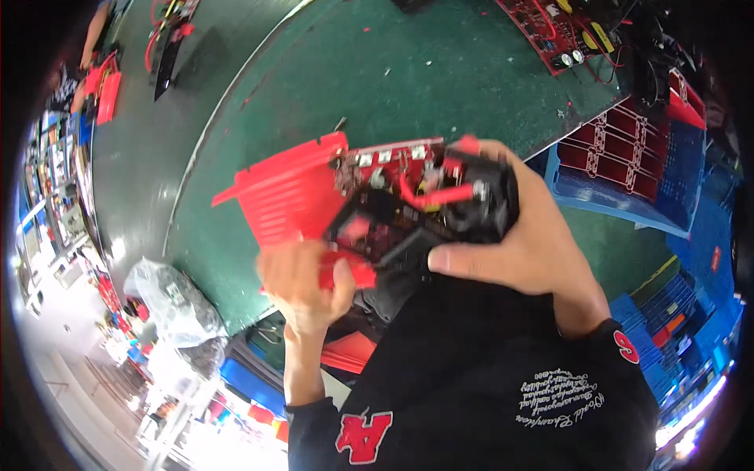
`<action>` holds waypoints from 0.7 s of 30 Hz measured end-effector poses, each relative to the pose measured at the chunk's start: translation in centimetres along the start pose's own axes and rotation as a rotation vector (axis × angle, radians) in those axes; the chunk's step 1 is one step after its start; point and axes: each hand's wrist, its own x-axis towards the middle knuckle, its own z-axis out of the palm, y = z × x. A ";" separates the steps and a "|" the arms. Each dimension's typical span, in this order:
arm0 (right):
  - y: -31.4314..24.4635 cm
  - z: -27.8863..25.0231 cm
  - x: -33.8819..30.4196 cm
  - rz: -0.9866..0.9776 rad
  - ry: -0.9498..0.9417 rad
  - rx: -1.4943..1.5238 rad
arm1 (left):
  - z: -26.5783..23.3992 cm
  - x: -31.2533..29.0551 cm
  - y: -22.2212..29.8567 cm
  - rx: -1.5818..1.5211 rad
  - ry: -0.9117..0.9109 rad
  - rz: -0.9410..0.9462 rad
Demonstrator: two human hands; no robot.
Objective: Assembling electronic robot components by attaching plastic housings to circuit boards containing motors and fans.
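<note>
Over the green table I hold an opened electrical device. My right hand [534, 235] is wrapped round its black end panel [491, 196], thumb along the near side. Behind the panel sits a red circuit board [389, 157] with white connectors, and a thick red cable [440, 195] loops across it. A black frame [385, 228] tilts at the near side of the board. To the left, a ribbed red plastic cover [287, 192] lies against the device. My left hand [302, 282], blurred somewhat, is closed on the cover's near edge; its fingertips are partly hidden.
A blue crate [628, 212] with red circuit boards [616, 149] stands at the right. Another red board [542, 31] with wires lies at the far right. A clear plastic bag [177, 306] hangs by the left table edge. At far left, another person's arm [93, 35] shows near red parts.
</note>
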 end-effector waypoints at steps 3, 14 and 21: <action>-0.6 0.3 1.1 0.129 -0.039 0.058 | 0.5 -0.3 0.9 0.368 0.302 -0.326; -3.1 2.2 4.5 0.156 -0.126 -0.014 | 1.0 -1.3 -1.4 0.012 0.212 -0.547; -3.9 3.9 6.1 0.143 -0.269 -0.030 | 1.4 -1.6 -1.7 0.025 0.259 -0.509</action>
